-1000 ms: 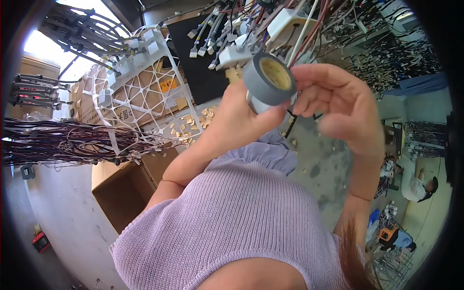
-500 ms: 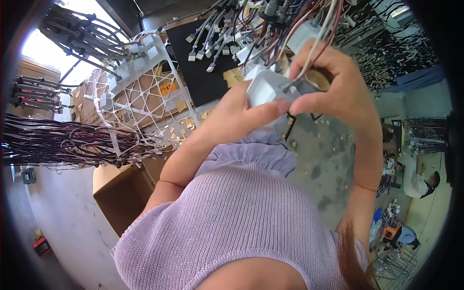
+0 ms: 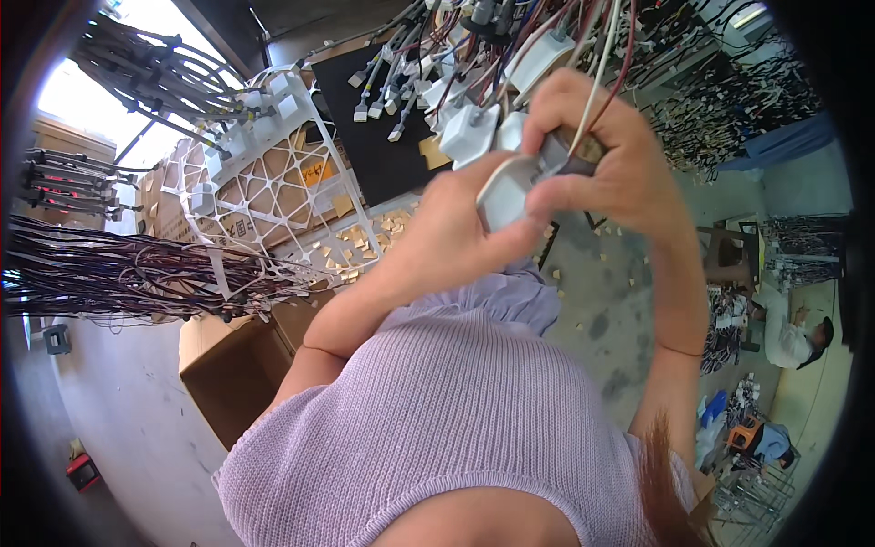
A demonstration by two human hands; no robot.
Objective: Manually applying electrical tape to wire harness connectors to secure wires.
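My left hand (image 3: 447,228) is closed around a white, square-edged plastic housing (image 3: 507,199), with the thumb along its near side. My right hand (image 3: 629,159) meets it from the right, thumb and forefinger closing on the housing's wire end. Within the curl of the right hand sits what looks like a tape roll (image 3: 585,153), grey outside with a brown core, partly hidden by fingers. White and red wires (image 3: 609,68) run upward from between the hands. Just beyond hang more white housings (image 3: 469,132) on cables. The exact contact between fingertips and wires is hidden.
A white lattice rack (image 3: 283,196) holding grey cables stands at the left. Below it, a thick bundle of dark wires (image 3: 137,269) extends over an open cardboard box (image 3: 228,365). Yellowish scraps (image 3: 351,251) litter the floor. Other people (image 3: 797,342) sit far right.
Both hands have shifted slightly, the right one a little to the left. The held housing has turned and tilted, and more hanging housings show behind it.
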